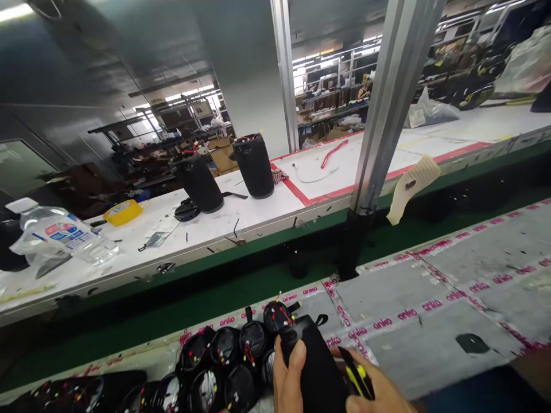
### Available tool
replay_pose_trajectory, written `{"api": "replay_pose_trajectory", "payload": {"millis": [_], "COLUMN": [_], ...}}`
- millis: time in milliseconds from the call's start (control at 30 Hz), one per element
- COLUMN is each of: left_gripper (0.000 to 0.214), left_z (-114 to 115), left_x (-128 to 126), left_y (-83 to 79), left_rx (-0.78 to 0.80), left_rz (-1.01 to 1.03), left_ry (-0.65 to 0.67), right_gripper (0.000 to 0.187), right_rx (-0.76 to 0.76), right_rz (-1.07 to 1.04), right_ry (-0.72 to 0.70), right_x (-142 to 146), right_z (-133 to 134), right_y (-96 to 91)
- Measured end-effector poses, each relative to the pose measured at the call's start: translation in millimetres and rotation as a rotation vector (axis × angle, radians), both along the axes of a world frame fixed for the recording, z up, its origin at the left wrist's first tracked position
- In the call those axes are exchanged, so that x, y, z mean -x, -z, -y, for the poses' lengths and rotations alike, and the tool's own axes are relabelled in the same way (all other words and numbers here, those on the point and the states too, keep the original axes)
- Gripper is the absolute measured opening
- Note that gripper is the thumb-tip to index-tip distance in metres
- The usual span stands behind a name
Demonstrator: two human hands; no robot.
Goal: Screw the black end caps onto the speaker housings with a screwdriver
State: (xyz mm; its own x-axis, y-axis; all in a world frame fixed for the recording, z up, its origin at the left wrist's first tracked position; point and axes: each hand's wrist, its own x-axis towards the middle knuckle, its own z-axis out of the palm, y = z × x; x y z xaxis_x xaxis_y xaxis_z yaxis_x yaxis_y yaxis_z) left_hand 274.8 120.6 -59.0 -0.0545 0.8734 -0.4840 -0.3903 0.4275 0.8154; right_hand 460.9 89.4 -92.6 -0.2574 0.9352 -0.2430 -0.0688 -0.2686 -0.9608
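At the bottom of the head view, my left hand (287,376) grips a black fabric-covered cylinder (317,364), which looks like a speaker body and lies tilted. Its fingers wrap one side, thumb near the upper end. Close against the other side, my right hand (381,387) is closed around a yellow-and-black utility knife (360,376) pointing up and left. I cannot tell whether its blade touches the cylinder. To the left stand several similar black cylinders (224,344), open ends up, with red wires and small white and yellow connectors showing.
My grey bench (404,298) carries pink-printed tape and a black scrap (472,343). Beyond a dark green gap runs a white shelf (275,215) with two black cylinders (253,166), a plastic bottle (69,232) and yellow tape (123,213). A metal post (383,109) rises there.
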Motion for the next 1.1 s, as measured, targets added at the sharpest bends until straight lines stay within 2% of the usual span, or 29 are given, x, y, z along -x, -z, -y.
{"api": "replay_pose_trajectory", "payload": {"millis": [67,133,200,300,400,500,600,700,767,833,933,1100], "left_gripper": [0.085,0.085,0.086,0.089,0.093,0.098,0.095,0.091,0.092,0.092,0.089,0.087], "left_z": [6,9,12,14,18,23,26,26,25,24,26,33], "left_x": [-3,-7,-9,-8,-4,-1,3,11,17,22,26,25], "left_y": [-9.4,-21.0,-31.7,-42.5,-46.9,-47.4,-46.3,-45.3,-44.9,-44.5,-43.7,-41.3], "left_rx": [-0.04,-0.078,-0.117,-0.173,-0.172,-0.125,-0.089,-0.06,-0.043,-0.025,0.004,0.011], "left_rz": [-0.153,-0.214,-0.172,-0.077,0.014,0.128,0.146,0.092,0.03,-0.039,-0.098,-0.106], "left_ry": [-0.048,-0.054,-0.033,0.001,0.037,0.08,0.085,0.117,0.173,0.226,0.274,0.327], "right_gripper": [0.093,0.094,0.091,0.086,0.081,0.079,0.081,0.057,0.041,0.03,0.024,0.016], "right_rx": [-0.034,-0.02,0.004,0.02,0.047,0.063,0.076,0.115,0.009,-0.226,-0.529,-0.753], "right_rz": [-0.026,-0.132,-0.234,-0.278,-0.304,-0.346,-0.251,0.038,0.289,0.523,0.741,0.974], "right_ry": [-0.033,-0.089,-0.13,-0.149,-0.163,-0.179,-0.171,-0.095,-0.084,-0.133,-0.268,-0.442], "right_x": [3,5,4,2,6,12,12,1,-9,-17,-20,-15], "right_z": [1,0,-2,-2,1,6,13,19,21,19,10,-4], "right_y": [-12.8,-23.6,-32.4,-43.5,-51.4,-50.4,-41.9,-40.5,-48.4,-60.3,-74.5,-78.9]}}
